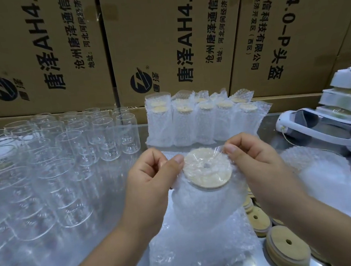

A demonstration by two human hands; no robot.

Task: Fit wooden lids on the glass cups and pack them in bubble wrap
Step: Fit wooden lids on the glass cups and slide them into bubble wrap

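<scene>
The left hand [152, 175] and right hand [255, 159] are each pinching the mouth of the bubble wrap bag [190, 218], one on either side of the wooden lid [206, 171]. The lidded glass cup [208, 198] is sitting inside the bag squarely between them, equally near to both. Its long axis is running from the lid, facing up at the camera, down toward the tabletop [269, 124], so the next move is probably calling for both edges to fold inward over the lid.
</scene>
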